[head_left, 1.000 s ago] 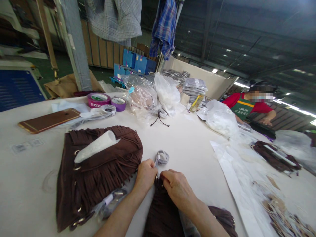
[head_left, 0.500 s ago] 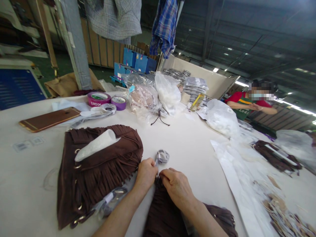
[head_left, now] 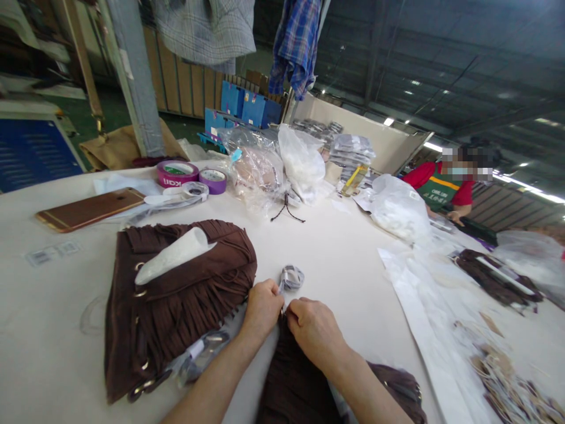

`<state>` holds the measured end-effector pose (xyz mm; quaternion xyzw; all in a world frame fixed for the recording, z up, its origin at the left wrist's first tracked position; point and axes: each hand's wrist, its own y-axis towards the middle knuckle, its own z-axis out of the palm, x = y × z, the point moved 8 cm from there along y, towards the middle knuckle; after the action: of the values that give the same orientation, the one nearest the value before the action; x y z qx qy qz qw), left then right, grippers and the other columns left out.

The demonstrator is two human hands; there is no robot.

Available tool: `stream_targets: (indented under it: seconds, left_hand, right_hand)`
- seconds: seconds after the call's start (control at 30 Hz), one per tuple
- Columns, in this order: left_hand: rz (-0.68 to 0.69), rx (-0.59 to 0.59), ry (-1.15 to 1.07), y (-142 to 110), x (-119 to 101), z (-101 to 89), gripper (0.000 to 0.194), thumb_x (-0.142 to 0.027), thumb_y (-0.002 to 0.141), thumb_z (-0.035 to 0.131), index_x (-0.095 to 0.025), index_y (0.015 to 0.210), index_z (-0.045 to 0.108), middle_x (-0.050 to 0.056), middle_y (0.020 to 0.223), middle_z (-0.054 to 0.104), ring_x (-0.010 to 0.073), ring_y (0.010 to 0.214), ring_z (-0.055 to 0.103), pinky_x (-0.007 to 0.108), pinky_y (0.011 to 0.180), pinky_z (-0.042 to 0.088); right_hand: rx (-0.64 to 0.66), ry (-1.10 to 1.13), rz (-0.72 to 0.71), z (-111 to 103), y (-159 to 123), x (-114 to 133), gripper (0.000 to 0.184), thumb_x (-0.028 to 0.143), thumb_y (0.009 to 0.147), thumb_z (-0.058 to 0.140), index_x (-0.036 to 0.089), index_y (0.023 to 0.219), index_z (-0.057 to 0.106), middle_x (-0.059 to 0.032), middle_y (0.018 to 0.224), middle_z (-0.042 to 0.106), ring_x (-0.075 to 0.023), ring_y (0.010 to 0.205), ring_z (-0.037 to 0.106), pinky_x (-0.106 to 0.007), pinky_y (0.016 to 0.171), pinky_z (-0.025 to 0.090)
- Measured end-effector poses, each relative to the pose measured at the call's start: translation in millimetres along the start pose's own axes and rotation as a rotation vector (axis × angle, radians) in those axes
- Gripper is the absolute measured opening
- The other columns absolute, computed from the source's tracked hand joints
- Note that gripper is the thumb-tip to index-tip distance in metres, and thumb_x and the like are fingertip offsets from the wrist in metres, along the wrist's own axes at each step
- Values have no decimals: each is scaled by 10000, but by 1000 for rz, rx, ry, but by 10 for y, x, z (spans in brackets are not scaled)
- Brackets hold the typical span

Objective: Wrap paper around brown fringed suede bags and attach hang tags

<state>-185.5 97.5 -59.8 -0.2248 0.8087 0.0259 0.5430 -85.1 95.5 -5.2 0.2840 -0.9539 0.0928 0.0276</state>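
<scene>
Bottom centre of frame: brown fringed bag [head_left: 293, 377] on white table [head_left: 348, 253]. Left hand [head_left: 263, 310] and right hand [head_left: 315, 331] pinch its upper end, fingers curled; exact part gripped hidden.

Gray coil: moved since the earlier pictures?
No: the gray coil keeps its place relative to the smaller purple tape roll; only the whole view shifts slightly.

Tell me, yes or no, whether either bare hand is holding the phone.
No, the phone lies on the white table, while the left hand and right hand are curled at the end of a brown fringed bag.
</scene>
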Motion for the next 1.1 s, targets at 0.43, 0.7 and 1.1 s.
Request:
stream_targets:
  seconds: [0.43,0.7,1.1]
  left_hand:
    - [10,46,-88,-51,-34,-3,143,-94,670,482,-171,556,520,-70,430,439,96,420,429,201,456,293]
    - [37,28,-194,-171,-31,-99,148,-106,665,420,-164,695,553,-51,527,506,84,397,425,192,424,306]
    - [284,413,-590,-419,-348,212,429,-377,691,571,-144,1051,565,9,822,564,47,445,427,192,426,337]
  right_hand:
    - [72,96,21,36,43,-69,247,134,831,436,151,735,663,-94,761,687,-191,731,623,-257,594,332]
    - [-67,479,35,26,-33,-217,227,183,820,456,174,761,676,-34,725,670,-141,686,591,-223,631,380]
    - [-169,1151,212,66,-328,-389,326,461,736,518,159,707,636,59,482,348,-78,443,283,-226,434,214]
